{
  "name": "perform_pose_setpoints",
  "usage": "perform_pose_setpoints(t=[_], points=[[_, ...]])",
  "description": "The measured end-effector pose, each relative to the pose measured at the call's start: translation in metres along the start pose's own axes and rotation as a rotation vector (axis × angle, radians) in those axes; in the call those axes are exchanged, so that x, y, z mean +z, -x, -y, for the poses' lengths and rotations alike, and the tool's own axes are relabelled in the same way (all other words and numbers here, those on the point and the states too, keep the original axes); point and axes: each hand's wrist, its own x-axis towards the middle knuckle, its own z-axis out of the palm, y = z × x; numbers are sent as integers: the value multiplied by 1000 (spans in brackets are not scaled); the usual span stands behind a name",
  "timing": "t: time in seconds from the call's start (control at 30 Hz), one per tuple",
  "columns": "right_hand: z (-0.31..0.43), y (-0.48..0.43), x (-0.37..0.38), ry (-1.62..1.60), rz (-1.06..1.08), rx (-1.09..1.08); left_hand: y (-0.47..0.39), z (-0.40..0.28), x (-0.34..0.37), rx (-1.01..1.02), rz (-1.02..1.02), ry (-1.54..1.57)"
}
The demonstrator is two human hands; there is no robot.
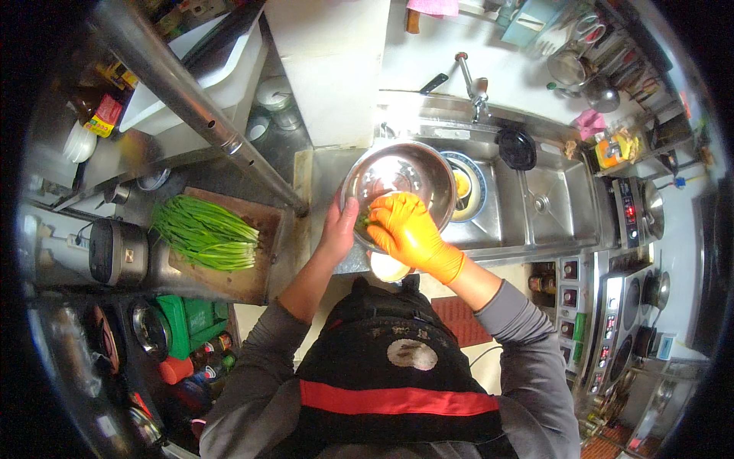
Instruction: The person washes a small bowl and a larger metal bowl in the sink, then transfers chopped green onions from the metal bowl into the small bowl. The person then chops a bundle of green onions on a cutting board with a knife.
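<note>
A large stainless steel mixing bowl is tilted over the counter's front edge and the sink's left end. My bare left hand grips its left rim, thumb over the edge. My right hand, in an orange rubber glove, reaches in over the near rim with fingers curled. Small dark green pieces lie against the bowl wall beside those fingertips. Whether the fingers hold any of them is hidden. Just below the bowl's near rim, a pale round container is partly covered by my right hand.
A bundle of green onions rests on a wooden cutting board to the left. Right of the bowl, a blue-rimmed dish stands in the double sink below a faucet. A metal pole slants down at the left.
</note>
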Motion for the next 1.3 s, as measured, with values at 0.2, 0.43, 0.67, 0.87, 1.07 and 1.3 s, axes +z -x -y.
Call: perform_pose_setpoints(t=[0.2,0.43,0.67,0.87,1.07,1.3], points=[[-4,2,0,50,46,76,1,-6,2,21,34,-77],[-6,-2,31,187,38,89,2,-1,1,32,86,-40],[-10,14,33,236,-17,151,11,7,-11,33,49,-85],[-28,17,36,112,-16,443,7,10,-17,55,54,-262],[-66,32,68,166,22,614,4,31,-17,126,63,-291],[-86,60,112,-27,381,905,13,76,-14,128,161,-252]])
